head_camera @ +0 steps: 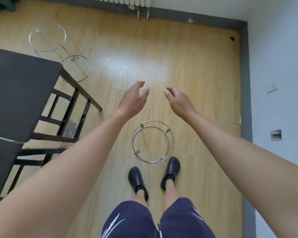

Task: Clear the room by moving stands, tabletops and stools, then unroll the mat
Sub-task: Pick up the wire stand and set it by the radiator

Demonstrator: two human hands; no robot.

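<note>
Two bare hands reach forward over the floor, held side by side with a gap between them: the left hand [133, 98] has its fingers spread and loosely curled, gripping nothing, and the right hand [178, 102] is likewise slack and empty, fingers bent toward the left one. Below and nearer than both hands, a round stand of thin silvery metal wire [152, 141] sits upright on the pale wood-grain laminate floor [196, 66], seen almost straight down so that its rings overlap; its near edge lies just beside the toe of the right black slip-on shoe [170, 172], while the left black shoe [138, 182] stands a little apart from it. Navy shorts with white streaks [158, 220] fill the near edge. To the far left, a second silvery wire stand [58, 50] lies tipped on its side on the floor, well apart from the hands. On the left stands a dark grey tabletop on a black metal frame [19, 90]. A grey skirting board [246, 83] runs along the white right wall [282, 66].
</note>
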